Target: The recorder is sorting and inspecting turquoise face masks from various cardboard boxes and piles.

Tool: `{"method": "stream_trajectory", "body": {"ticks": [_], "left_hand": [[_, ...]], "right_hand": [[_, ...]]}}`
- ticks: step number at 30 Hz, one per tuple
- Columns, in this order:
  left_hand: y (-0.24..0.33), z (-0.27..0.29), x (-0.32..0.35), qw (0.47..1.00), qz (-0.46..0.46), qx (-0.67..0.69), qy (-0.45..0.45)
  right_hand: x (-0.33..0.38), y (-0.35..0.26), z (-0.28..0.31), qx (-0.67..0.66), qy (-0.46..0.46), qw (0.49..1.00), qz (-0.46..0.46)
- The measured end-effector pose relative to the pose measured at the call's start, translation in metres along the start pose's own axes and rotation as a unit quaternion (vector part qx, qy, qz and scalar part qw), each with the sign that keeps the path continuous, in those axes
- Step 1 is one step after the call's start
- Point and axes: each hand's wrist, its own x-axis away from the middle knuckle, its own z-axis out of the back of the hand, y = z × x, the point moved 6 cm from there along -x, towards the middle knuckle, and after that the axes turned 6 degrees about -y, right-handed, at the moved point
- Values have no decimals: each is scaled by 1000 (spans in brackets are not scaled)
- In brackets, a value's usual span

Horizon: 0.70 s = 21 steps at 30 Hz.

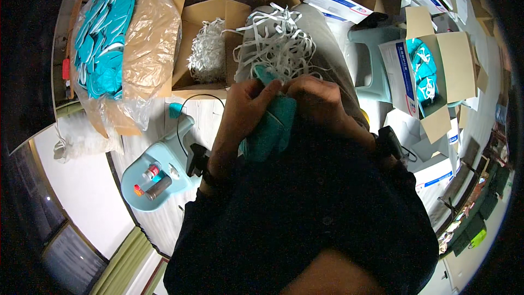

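In front of my chest I hold a teal fabric face mask (pixel 279 117), folded and partly covered by my hands and dark sleeves. My left hand (pixel 244 104) is closed on its left side, the thumb pressed near the upper edge. My right hand (pixel 315 97) is curled at the mask's upper right edge; its fingertips are hidden, and what they pinch cannot be made out. Just beyond both hands, a loose tangle of white elastic straps (pixel 281 41) lies across my lap on grey trousers.
A clear plastic bag holds many teal mask pieces (pixel 103 43) at the left. White straps fill a cardboard box (pixel 183 22) ahead. At right, an open box (pixel 456 65) contains strapped teal masks. A pale blue stool (pixel 134 177) carries bottles; another stool (pixel 376 71) stands right.
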Motion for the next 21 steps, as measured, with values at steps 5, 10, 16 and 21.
{"method": "stream_trajectory", "body": {"ticks": [5, 10, 16, 21], "left_hand": [[-24, -9, 2, 990, 14, 139, -9], [4, -15, 16, 997, -70, 38, -7], [10, -3, 26, 993, -96, 69, -2], [20, 9, 39, 986, -115, 119, 14]], "right_hand": [[-4, 1, -2, -147, 9, 984, -96], [-13, 43, 5, -201, 176, 949, -166], [-18, 77, 8, -87, 134, 972, -172], [-21, 91, 46, -101, 105, 965, -220]]}}
